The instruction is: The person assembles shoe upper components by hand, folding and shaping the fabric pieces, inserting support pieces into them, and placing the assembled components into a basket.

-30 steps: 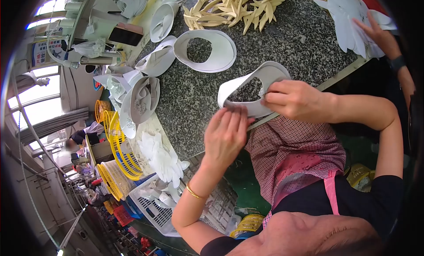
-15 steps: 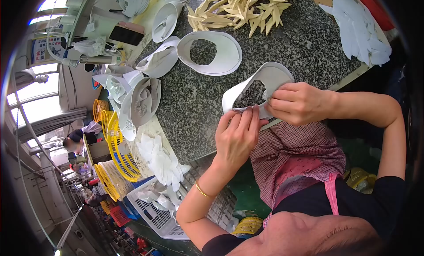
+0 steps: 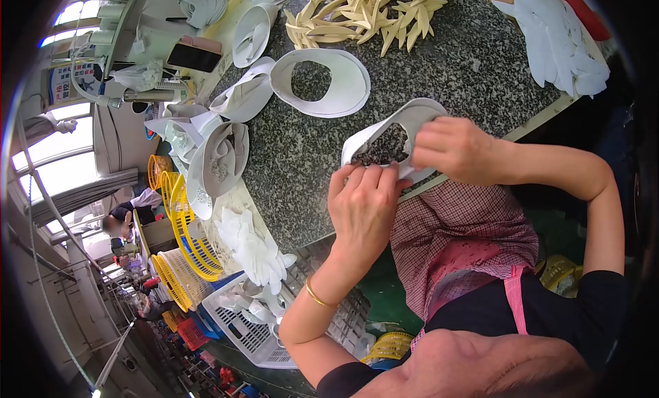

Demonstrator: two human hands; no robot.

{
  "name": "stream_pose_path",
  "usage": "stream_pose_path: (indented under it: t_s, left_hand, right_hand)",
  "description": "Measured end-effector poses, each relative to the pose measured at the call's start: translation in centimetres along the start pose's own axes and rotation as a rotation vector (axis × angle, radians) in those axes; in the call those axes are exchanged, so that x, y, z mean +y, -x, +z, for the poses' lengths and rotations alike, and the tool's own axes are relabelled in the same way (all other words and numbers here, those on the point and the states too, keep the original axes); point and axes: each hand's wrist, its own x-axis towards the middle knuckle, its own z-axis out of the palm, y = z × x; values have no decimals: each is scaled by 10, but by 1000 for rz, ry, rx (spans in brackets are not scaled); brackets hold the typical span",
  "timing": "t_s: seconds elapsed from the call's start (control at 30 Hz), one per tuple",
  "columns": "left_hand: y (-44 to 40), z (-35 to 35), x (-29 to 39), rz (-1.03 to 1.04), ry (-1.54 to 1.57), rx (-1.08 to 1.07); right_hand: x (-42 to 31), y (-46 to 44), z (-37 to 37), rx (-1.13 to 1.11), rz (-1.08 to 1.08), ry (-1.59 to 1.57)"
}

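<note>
A white shoe upper [image 3: 427, 110], an oval ring-like piece with an opening in its middle, stands tilted near the front edge of the speckled stone tabletop [image 3: 302, 185]. My left hand [image 3: 364, 202] is closed on its near rim, fingertips over the edge and thumb underneath. At the right side of the same piece is my right hand [image 3: 453, 151], its fingers curled together against the rim and slightly blurred; the fingertips are partly hidden. Just beyond lies another white upper [image 3: 350, 89], flat on the stone.
Cream crescent-shaped pieces [image 3: 364, 17] are heaped at the back. White cut pieces [image 3: 556, 44] lie at the right corner. More folded uppers [image 3: 218, 158] and a phone [image 3: 194, 55] are on the left. Below them stand yellow baskets [image 3: 192, 233] and a white crate [image 3: 254, 336].
My right hand has shifted slightly up and its fingers have moved along the rim. My left hand still holds the near edge; the whole view has moved a little.
</note>
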Motion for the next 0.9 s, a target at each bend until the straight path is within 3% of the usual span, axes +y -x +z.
stream_pose_path:
  t_s: [0.13, 0.5, 0.57, 0.67, 0.7, 0.87, 0.9]
  left_hand:
    - [15, 5, -4, 77, -18, 49]
    - [46, 4, -5, 241, -340, 38]
    - [45, 3, -6, 253, -331, 25]
    - [43, -2, -8, 259, -362, 6]
    - [43, -6, -8, 245, -401, 0]
    - [46, -8, -3, 236, -630, -55]
    - [50, -6, -1, 151, -660, -100]
  right_hand:
    - [-2, 12, 9, 62, -222, 107]
    - [-4, 33, 1, 128, -277, 169]
    - [-22, 22, -8, -131, -49, 90]
    - [-45, 1, 40, 98, 73, -30]
    - [-48, -2, 43, 5, 43, 68]
    - [-59, 0, 55, 38, -169, 420]
    - [-60, 0, 57, 17, -220, 475]
